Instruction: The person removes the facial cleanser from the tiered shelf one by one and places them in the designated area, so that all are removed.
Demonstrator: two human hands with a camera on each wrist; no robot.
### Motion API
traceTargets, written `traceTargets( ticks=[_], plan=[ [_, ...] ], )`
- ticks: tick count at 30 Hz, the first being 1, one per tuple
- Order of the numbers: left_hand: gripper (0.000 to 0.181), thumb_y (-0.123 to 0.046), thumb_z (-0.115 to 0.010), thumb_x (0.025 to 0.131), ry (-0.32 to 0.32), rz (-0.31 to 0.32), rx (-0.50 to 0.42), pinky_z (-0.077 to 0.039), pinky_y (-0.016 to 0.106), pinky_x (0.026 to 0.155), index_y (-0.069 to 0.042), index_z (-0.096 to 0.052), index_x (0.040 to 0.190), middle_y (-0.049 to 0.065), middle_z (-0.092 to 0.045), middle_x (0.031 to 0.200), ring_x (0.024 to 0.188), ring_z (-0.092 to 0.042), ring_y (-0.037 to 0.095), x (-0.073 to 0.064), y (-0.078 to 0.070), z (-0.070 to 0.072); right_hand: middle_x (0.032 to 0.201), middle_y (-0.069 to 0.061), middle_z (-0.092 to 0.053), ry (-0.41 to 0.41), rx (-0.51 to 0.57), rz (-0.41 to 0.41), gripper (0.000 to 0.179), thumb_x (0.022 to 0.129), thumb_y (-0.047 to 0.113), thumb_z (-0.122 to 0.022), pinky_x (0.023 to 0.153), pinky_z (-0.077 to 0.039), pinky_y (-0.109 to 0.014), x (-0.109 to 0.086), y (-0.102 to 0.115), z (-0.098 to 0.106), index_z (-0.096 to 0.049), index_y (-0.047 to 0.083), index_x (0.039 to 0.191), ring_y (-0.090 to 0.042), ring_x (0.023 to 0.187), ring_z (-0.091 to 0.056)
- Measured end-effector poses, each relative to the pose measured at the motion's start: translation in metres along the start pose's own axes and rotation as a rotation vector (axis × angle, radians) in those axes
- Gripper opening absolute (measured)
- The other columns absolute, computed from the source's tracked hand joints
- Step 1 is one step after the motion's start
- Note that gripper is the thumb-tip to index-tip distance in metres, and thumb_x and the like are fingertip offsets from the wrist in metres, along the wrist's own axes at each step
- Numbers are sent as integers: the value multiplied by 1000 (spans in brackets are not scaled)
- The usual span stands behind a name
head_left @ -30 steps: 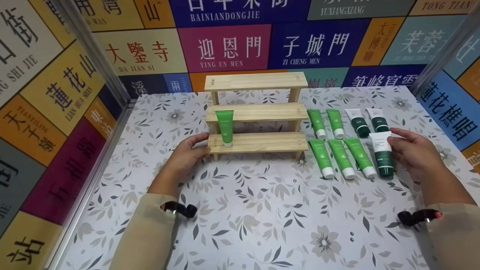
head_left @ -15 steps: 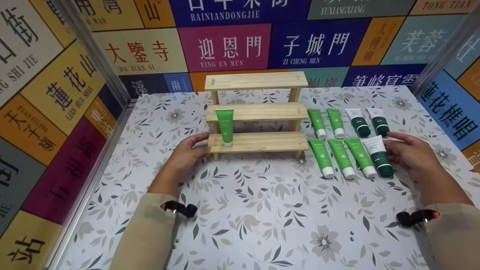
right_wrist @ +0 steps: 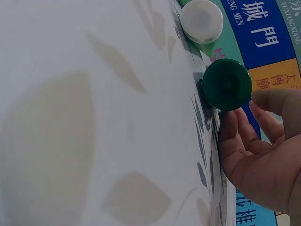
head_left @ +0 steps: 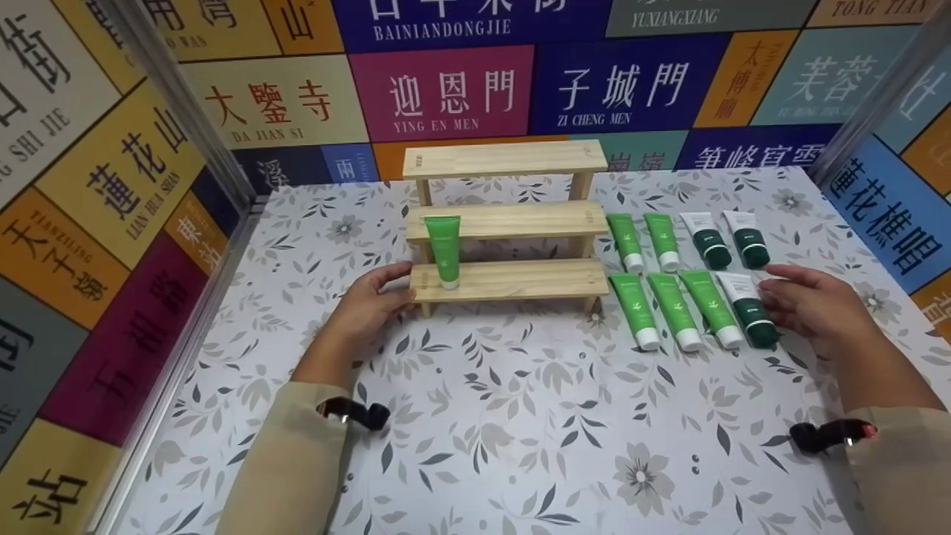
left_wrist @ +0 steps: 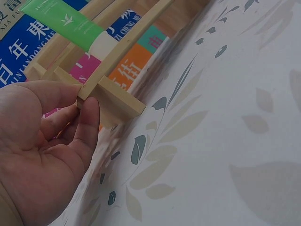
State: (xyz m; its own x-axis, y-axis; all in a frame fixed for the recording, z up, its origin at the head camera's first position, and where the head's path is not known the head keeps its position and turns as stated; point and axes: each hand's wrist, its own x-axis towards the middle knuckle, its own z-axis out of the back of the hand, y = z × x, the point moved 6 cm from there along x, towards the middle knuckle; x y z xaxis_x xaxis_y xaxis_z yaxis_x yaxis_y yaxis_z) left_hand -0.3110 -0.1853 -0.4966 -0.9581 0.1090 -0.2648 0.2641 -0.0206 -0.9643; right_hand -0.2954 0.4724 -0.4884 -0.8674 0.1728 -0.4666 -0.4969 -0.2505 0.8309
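Observation:
On the left end of the lowest step of a three-tier wooden stand [head_left: 513, 281], my left hand [head_left: 374, 301] pinches the board's edge between thumb and fingers; the left wrist view shows this grip on the wood [left_wrist: 115, 94]. A green tube [head_left: 444, 251] stands upright on its white cap on that step. To the right, a white tube with a dark green lower half [head_left: 747, 308] lies on the table. My right hand [head_left: 821, 305] is beside its right edge, fingers loosely bent. In the right wrist view its green cap [right_wrist: 226, 84] is close to my fingertips; contact is unclear.
Several green tubes [head_left: 672, 312] lie in two rows right of the stand, and two white-and-green tubes [head_left: 706, 239] lie in the back row. A leaf-patterned cover [head_left: 475, 431] spreads over the table. Lettered panels [head_left: 446, 93] wall off the back and sides.
The white-and-green tube in my right hand has tipped from a raised pose to lying beside the front green tubes. My right fingers have loosened from it. The left hand keeps its place.

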Motion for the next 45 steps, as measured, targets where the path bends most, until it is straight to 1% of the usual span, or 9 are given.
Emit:
traceTargets(
  ticks=[3, 8, 14, 18, 22, 26, 30, 38, 45],
  plan=[
    [54, -4, -66, 102, -7, 8, -8, -57, 31, 104, -15, -55, 154, 8, -58, 154, 121, -71, 20, -1, 0, 0, 121, 20, -65, -17, -6, -9, 73, 99, 53, -72, 92, -60, -24, -3, 3, 1, -41, 37, 164, -3, 107, -68],
    [55, -5, -67, 101, 2, 5, -8, -57, 32, 104, -14, -55, 154, 10, -60, 152, 121, -71, 21, -1, 0, -1, 125, 18, -66, 2, 160, 22, 71, 95, 46, -79, 91, -61, -24, -12, 14, -3, -49, 36, 158, -7, 113, -65],
    [56, -3, -66, 102, 11, -11, 2, -57, 33, 107, -12, -53, 156, 11, -58, 155, 121, -71, 21, 2, 1, -1, 129, 14, -65, 32, 265, 113, 67, 92, 36, -84, 90, -61, -22, -20, 30, -20, -56, 30, 153, -9, 114, -65],
    [57, -3, -66, 101, 14, -18, 5, -57, 33, 106, -11, -53, 156, 11, -57, 156, 120, -71, 21, 3, 1, -1, 123, 12, -71, 66, 322, 197, 53, 95, 28, -83, 88, -61, -23, -25, 41, -36, -63, 25, 143, -11, 111, -67],
    [57, -2, -67, 100, 19, -21, -4, -57, 32, 106, -10, -53, 156, 11, -55, 158, 121, -71, 21, 3, 1, -1, 118, 9, -74, 105, 328, 302, 38, 98, 24, -79, 84, -61, -24, -31, 55, -54, -67, 21, 134, -11, 105, -70],
    [58, -2, -66, 100, 17, -19, -3, -59, 27, 99, -9, -52, 156, 12, -55, 157, 118, -71, 19, 1, -1, -2, 116, 7, -76, 142, 285, 386, 37, 101, 25, -75, 79, -61, -24, -34, 70, -75, -65, 14, 135, -12, 101, -72],
    [60, -2, -66, 100, 12, -19, 14, -59, 23, 93, -7, -50, 158, 14, -56, 156, 115, -71, 17, 1, -3, -3, 114, 6, -76, 151, 244, 415, 38, 101, 27, -76, 78, -62, -25, -35, 87, -99, -66, 12, 134, -12, 99, -72],
    [59, -3, -66, 100, 9, -14, 25, -58, 26, 100, -9, -51, 157, 10, -56, 158, 122, -70, 20, 2, -1, -1, 113, 3, -75, 223, 231, 482, 32, 101, 25, -76, 78, -62, -25, -37, 118, -151, -69, 12, 130, -14, 97, -71],
    [59, -2, -65, 101, 8, -16, 19, -59, 26, 99, -8, -50, 158, 13, -54, 159, 119, -71, 20, 2, -3, 0, 110, 1, -75, 304, 280, 510, 37, 102, 20, -74, 77, -62, -25, -38, 134, -198, -63, 1, 132, -15, 95, -71]
  ],
)
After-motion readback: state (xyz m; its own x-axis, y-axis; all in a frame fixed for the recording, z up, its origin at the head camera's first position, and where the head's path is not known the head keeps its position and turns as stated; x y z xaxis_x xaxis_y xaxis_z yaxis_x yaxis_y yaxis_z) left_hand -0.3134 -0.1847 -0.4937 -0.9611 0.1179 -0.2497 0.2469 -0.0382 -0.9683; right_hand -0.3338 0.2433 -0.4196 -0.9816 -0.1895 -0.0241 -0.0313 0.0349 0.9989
